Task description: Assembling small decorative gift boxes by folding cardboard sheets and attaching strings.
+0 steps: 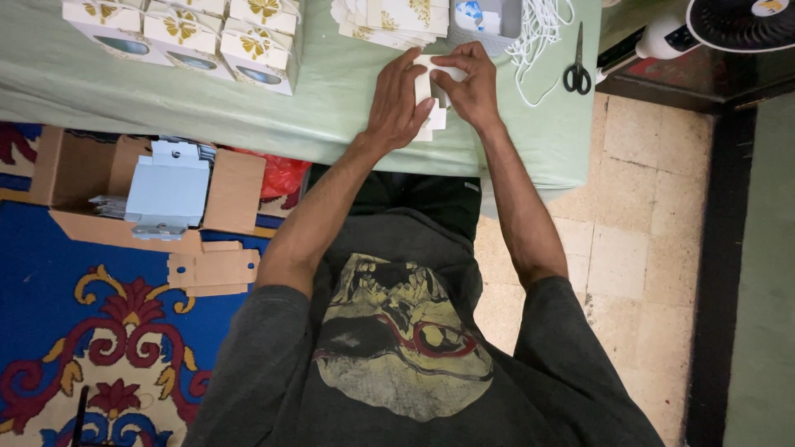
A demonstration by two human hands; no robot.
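Fingers of the left hand (397, 103) and right hand (470, 83) pinch a small white card box blank (432, 91) on the table (331, 108). Scissors (577, 70) lie at 3 o'clock. Light, thin and easily creased, it is best held by its edges.

A green-covered table (331, 108) carries folded white boxes (186, 33), flat blanks (389, 21), white cords (538, 29) and scissors (577, 70).

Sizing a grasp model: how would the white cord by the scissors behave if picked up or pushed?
Probably floppy: the cord lies in loose loops on the table, so it would drape rather than hold shape. Likely light, being thin. A push may bunch or tangle it, and strands could snag the scissors beside it.
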